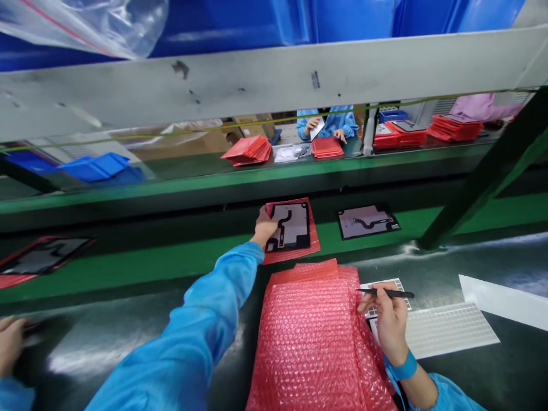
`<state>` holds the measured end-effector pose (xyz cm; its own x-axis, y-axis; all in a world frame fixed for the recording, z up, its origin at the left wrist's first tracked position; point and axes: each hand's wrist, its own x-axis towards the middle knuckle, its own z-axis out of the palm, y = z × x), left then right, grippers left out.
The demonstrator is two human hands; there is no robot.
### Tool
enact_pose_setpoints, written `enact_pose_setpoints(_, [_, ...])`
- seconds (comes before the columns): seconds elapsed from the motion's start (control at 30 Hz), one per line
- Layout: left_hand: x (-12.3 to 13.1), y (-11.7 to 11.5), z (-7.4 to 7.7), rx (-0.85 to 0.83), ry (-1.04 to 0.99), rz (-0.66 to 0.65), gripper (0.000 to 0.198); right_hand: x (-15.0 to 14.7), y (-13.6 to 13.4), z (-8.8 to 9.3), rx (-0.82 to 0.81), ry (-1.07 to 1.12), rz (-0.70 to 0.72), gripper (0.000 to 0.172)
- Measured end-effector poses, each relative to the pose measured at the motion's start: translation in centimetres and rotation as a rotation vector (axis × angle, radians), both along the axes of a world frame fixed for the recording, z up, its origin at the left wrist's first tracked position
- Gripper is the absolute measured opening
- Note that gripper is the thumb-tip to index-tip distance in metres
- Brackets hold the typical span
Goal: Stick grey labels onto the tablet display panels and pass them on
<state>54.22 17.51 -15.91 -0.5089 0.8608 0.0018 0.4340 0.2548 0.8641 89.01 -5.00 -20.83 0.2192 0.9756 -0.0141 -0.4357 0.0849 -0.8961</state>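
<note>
My left hand reaches forward, its fingers closed at the left edge of a display panel with a dark ribbon cable. Beneath that panel lies a red bubble-wrap sheet, on the green conveyor belt. My right hand holds black tweezers between thumb and fingers, tips pointing left, beside a pile of red bubble-wrap bags. Under and right of this hand are sheets of small white labels. A blue wrist strap circles my right wrist.
Another panel lies farther right on the belt, and one more at far left. A green post rises at right. Another person's hand is at the left edge. Overhead runs a shelf beam; co-workers sit beyond.
</note>
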Motion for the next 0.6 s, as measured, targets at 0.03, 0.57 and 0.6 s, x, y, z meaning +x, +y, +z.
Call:
enact_pose_setpoints(0.03, [0.6,0.2,0.2,-0.022,0.057,-0.01,0.047,0.0,0.0,0.0,0.001,0.001,0.007,0.03])
enact_pose_setpoints(0.57, [16.3,2.9,-2.7,-0.489,0.038,-0.416,0.035,0.4,0.3,0.9,0.017,-0.012,-0.012,0.028])
enact_pose_setpoints(0.6, [16.1,2.8,-2.5,-0.466,-0.012,-0.404,0.036,0.5,0.4,0.9,0.018,-0.014,-0.012,0.027])
